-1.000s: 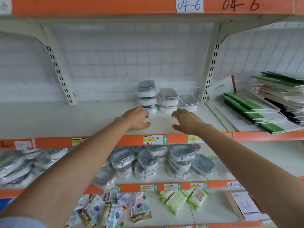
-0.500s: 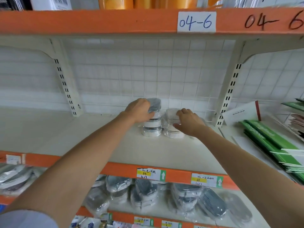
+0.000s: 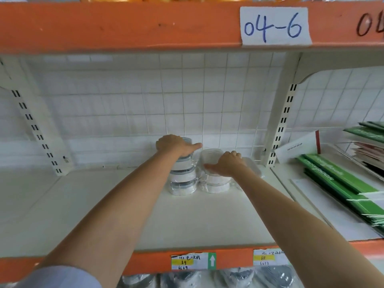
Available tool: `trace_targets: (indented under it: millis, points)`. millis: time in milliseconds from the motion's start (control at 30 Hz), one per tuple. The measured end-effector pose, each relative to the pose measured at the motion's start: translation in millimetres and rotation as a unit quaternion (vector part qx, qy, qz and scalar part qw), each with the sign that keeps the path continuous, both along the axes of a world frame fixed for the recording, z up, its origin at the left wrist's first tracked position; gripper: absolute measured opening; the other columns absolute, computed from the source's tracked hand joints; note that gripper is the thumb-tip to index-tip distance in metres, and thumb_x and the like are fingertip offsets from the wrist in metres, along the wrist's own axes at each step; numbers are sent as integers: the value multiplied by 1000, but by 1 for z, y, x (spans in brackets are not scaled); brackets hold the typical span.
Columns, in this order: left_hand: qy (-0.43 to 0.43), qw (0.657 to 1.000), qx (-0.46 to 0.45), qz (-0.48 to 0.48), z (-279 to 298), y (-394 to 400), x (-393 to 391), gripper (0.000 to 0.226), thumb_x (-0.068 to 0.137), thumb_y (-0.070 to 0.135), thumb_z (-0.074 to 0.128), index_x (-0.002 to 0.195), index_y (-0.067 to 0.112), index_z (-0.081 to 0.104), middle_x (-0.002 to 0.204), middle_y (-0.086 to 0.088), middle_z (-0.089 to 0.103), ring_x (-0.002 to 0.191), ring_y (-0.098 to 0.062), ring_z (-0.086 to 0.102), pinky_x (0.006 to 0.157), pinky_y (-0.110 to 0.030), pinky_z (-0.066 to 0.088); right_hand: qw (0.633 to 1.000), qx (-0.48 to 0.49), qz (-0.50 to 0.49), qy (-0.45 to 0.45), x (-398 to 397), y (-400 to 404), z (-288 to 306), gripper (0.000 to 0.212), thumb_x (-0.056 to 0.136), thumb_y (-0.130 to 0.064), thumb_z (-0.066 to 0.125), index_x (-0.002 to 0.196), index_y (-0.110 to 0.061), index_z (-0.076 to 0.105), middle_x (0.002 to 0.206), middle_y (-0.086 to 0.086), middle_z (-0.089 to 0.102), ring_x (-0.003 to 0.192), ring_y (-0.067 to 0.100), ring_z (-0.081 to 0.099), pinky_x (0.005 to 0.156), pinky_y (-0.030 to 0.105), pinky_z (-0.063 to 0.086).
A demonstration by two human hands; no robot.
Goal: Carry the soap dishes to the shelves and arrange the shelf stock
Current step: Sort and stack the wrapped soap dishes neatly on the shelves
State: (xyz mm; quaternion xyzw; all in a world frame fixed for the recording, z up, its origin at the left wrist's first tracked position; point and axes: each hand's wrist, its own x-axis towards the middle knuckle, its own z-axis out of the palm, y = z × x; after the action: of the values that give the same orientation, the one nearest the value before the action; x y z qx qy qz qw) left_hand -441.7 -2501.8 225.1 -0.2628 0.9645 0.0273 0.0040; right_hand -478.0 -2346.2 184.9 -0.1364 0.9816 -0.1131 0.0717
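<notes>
Right now my left hand (image 3: pixel 176 145) lies on top of the taller stack of soap dishes (image 3: pixel 182 179), fingers curled over its far edge and thumb stretched out to the right. Beside it, my right hand (image 3: pixel 226 164) cups the top dish of the shorter stack (image 3: pixel 215 183), fingers curled over its far rim and thumb on the near side. Both stacks stand touching each other at the back of the white shelf (image 3: pixel 124 215), against the tiled wall. One more wrapped dish (image 3: pixel 252 165) sits just right of my right hand. Overhead, a paper label (image 3: pixel 274 26) reads "04-6" in blue pen. On the orange shelf edge below, a price tag (image 3: pixel 192 260) shows "6629" and a white arrow on green; the tag (image 3: pixel 268 257) beside it reads "68".
</notes>
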Motion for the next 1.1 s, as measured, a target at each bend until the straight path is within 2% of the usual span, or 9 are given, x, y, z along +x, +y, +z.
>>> trace_targets:
  millis: [67,133,300,433,533,833,1100]
  points:
    - [-28,999,-35,-10,-5,-1,-6,96,68,91,35,131,21,54,132,-7,55,123,-27,49,88,-33,41,1000,12,-16,-4,3,-7,-3,113,72,-82,47,145,1,24,147,17,30,136,31,28,108,38,29]
    - [-28,999,-43,-13,-9,-3,-9,89,71,84,44,133,21,52,133,-8,52,124,-26,47,90,-32,40,999,21,-32,2,6,-13,-7,116,71,-83,48,146,2,20,147,18,29,137,32,27,109,38,28]
    - [10,1000,9,-24,-14,-11,-7,88,78,69,57,140,7,41,138,-17,41,129,-31,40,102,-34,33,998,10,-68,6,5,-22,-13,118,68,-78,58,145,3,19,145,19,31,135,33,30,109,38,30]
    - [43,997,53,-45,-12,-25,1,92,75,66,64,139,4,41,139,-19,40,128,-33,39,101,-35,33,998,-14,-64,16,11,-22,-4,107,73,-65,66,142,4,22,141,19,34,133,33,31,108,39,31]
    - [79,993,69,-57,-10,-36,15,94,73,64,67,139,2,39,139,-18,39,129,-33,38,102,-37,34,998,-17,-53,43,21,-17,2,105,73,-63,67,141,4,23,139,18,35,131,33,31,108,39,30]
    - [110,989,52,-86,-4,-19,91,91,73,58,72,136,1,41,133,-15,44,124,-29,41,98,-34,39,996,-38,-12,78,77,14,3,100,75,-64,65,139,4,27,138,18,37,131,33,32,108,38,29]
    - [109,990,-3,-85,-24,20,180,91,70,64,71,132,3,44,130,-13,46,120,-28,45,94,-35,41,995,-46,38,78,141,45,-10,110,75,-64,64,144,7,17,148,23,26,139,33,24,115,40,22]
